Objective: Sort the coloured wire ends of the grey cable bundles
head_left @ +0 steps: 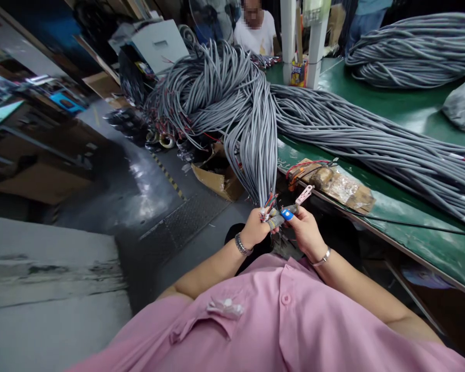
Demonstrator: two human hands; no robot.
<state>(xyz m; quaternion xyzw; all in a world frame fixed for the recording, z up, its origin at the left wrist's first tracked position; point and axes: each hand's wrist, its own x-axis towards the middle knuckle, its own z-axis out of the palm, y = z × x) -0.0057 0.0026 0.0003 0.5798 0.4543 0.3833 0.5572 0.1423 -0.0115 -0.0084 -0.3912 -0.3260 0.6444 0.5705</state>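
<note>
My left hand (257, 226) is closed around the lower ends of a bundle of grey cables (258, 150). Stripped coloured wires (270, 200), red, green and white among them, stick up beside its fingers. Close by on the right, my right hand (308, 232) is pinched, its thumb covered in blue (287, 214) and its fingertips almost meeting the left ones. A pale pink tool with holes (304, 195) juts up out of the right hand; its working end is hidden. Greyish coverings wrap some fingers of both hands.
More grey cables run along the green table (422, 227) on my right. A taped wooden block (344, 188) with red and black wires lies at its near edge. A torn cardboard box (217, 178) sits below the bundle. A person (256, 33) is across the table.
</note>
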